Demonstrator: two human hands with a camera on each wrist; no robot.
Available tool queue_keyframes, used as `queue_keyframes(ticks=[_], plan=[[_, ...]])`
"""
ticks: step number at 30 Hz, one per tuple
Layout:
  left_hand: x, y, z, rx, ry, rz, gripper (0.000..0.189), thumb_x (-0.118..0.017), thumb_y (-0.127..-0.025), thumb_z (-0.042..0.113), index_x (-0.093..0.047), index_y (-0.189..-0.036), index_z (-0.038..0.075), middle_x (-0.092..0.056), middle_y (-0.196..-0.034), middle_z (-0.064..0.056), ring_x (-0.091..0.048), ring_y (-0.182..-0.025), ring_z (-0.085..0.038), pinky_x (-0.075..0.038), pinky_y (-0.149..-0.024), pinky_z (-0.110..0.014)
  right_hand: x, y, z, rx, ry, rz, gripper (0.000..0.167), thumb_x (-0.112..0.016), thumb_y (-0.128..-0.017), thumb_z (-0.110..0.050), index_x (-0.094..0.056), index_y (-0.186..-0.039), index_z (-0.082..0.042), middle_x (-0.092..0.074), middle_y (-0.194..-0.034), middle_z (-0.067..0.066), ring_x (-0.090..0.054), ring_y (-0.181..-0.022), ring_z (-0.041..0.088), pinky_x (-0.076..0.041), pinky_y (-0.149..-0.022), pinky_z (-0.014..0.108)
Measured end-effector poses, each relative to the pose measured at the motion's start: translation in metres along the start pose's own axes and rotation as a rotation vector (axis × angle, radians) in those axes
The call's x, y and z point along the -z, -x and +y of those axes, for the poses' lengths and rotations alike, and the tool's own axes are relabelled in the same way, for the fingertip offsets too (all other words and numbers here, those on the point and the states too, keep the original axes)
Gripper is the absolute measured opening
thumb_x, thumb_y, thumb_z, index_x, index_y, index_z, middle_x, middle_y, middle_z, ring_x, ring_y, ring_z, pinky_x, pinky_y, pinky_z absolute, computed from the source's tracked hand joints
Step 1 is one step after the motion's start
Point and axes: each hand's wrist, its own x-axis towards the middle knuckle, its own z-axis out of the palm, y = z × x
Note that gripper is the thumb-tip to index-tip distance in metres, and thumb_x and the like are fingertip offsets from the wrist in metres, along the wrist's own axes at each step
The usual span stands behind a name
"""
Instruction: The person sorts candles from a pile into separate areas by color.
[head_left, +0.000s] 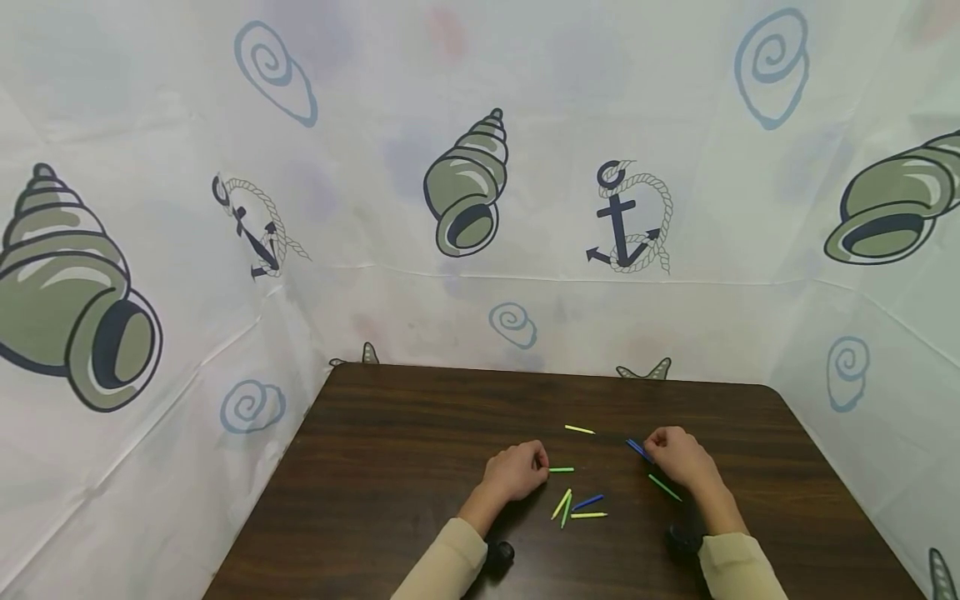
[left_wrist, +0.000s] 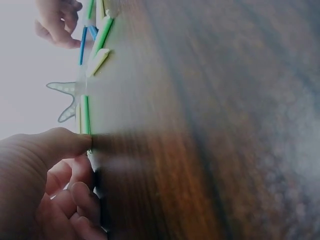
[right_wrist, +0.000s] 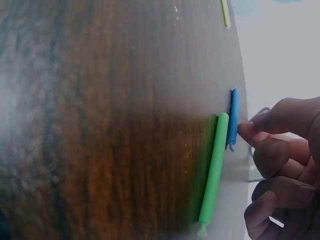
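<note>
Slim birthday candles in yellow, green and blue lie on a dark wooden table (head_left: 390, 433). My left hand (head_left: 517, 471) pinches the left end of a green candle (head_left: 562, 470) between thumb and forefinger at the tabletop; the left wrist view shows the thumb (left_wrist: 65, 142) over its end. At the right, my right hand (head_left: 678, 457) has bent fingers at the near end of blue candle pieces (head_left: 637, 450), seemingly two side by side. In the right wrist view a fingertip meets or nearly meets the blue candle (right_wrist: 233, 117); a grip cannot be made out. Beside it lies another green candle (right_wrist: 214, 170).
Between the hands lies a loose group: yellow candles (head_left: 588, 515), a green candle (head_left: 566, 510) and a blue candle (head_left: 588, 502). Farther back is a lone yellow candle (head_left: 580, 429). A white cloth (head_left: 555, 325) with shells and anchors surrounds the table's back and sides.
</note>
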Motion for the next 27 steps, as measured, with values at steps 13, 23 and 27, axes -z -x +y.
queue_keyframes(ticks=[13, 23, 27], plan=[[-0.026, -0.015, -0.023, -0.051, -0.034, 0.049, 0.009, -0.072, -0.098, 0.031, -0.064, -0.094, 0.032, -0.058, -0.074, 0.015, -0.053, -0.063, -0.009, -0.042, -0.062, -0.036, -0.028, 0.018, -0.038, 0.133, -0.024, 0.044, 0.015, -0.067, -0.104, -0.022, -0.075, -0.111, -0.011, -0.063, -0.083, 0.002, -0.053, -0.068, 0.017, -0.041, -0.059, 0.034], [-0.025, -0.012, -0.026, -0.054, -0.010, 0.039, 0.012, -0.075, -0.097, 0.033, -0.063, -0.093, 0.032, -0.058, -0.074, 0.016, -0.053, -0.062, -0.008, -0.041, -0.060, -0.034, -0.065, 0.029, -0.078, 0.302, -0.098, -0.102, 0.004, -0.074, -0.101, -0.018, -0.072, -0.104, -0.018, -0.058, -0.071, -0.005, -0.049, -0.058, 0.009, -0.040, -0.054, 0.026], [-0.020, -0.005, -0.025, -0.047, -0.012, 0.005, 0.011, -0.074, -0.098, 0.035, -0.065, -0.097, 0.030, -0.059, -0.076, 0.014, -0.054, -0.064, -0.010, -0.042, -0.061, -0.036, -0.076, 0.034, -0.092, 0.300, -0.077, -0.108, 0.006, -0.076, -0.099, -0.018, -0.071, -0.101, -0.020, -0.060, -0.071, -0.006, -0.051, -0.058, 0.009, -0.040, -0.055, 0.027]])
